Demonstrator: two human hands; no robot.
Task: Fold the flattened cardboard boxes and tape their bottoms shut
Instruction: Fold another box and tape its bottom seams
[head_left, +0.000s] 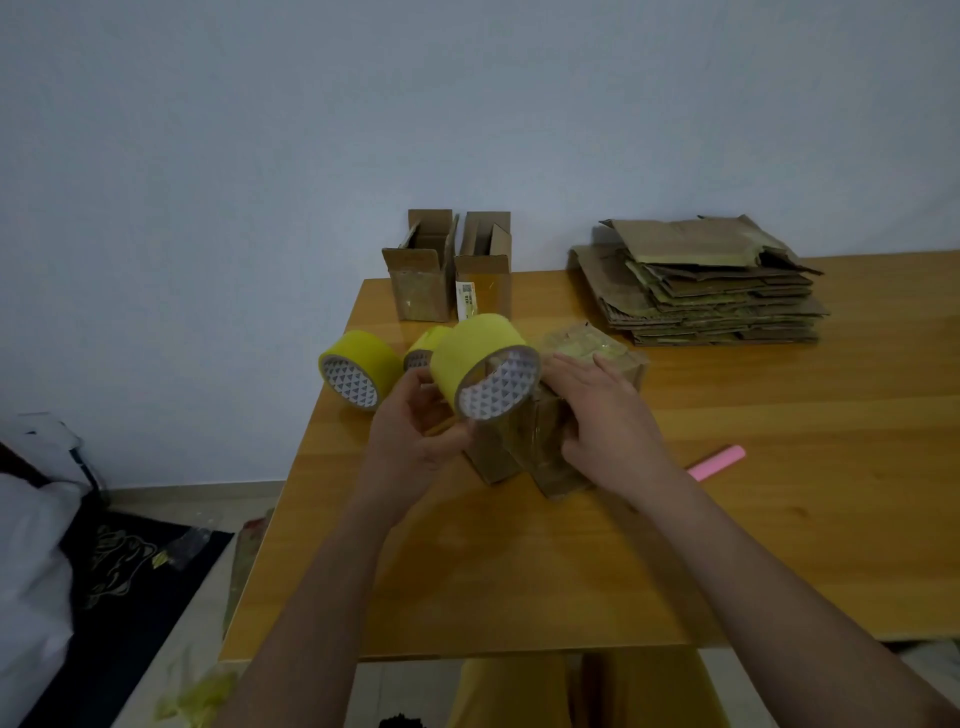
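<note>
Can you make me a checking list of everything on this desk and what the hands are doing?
Surface: wooden table, box work near its middle.
Job's things: tape roll held over a box; two folded boxes at the back; flat cardboard stack; spare rolls.
Clutter: pink marker.
Grips: left hand holds the roll; right hand presses the box.
Cables: nothing seen.
Surroundings: plain wall, dark rug.

- Plain pale bluish-white wall behind, unlit and dim.
- Orange-brown wooden table, glossy, far edge set against the wall, left edge overhanging the floor.
- Light baseboard along the wall's foot.
- Dark patterned rug on the floor, lower left.
- White bedding or fabric at the left frame edge.
</note>
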